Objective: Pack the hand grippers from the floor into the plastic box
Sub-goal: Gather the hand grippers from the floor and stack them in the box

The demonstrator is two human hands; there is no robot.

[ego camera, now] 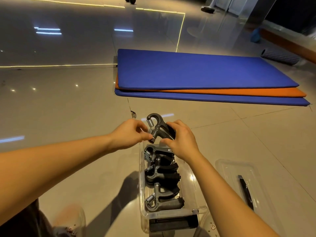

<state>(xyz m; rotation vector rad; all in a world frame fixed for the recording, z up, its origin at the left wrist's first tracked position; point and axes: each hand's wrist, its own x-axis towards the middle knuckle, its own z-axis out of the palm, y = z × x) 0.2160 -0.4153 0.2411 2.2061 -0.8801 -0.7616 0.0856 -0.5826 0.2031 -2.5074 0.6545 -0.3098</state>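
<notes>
A dark grey hand gripper (156,124) with a steel spring is held just above the far end of the clear plastic box (141,189). My left hand (131,132) pinches the gripper's lower knob end. My right hand (181,139) grips its padded handles from the right. Inside the box lie three more hand grippers (162,177), stacked along its length, springs to the left.
The box's clear lid (239,183) with a black latch lies on the floor to the right. Stacked blue and orange exercise mats (205,79) lie ahead. A grey foam roller (280,56) rests far right. My shoe (71,219) is at bottom left.
</notes>
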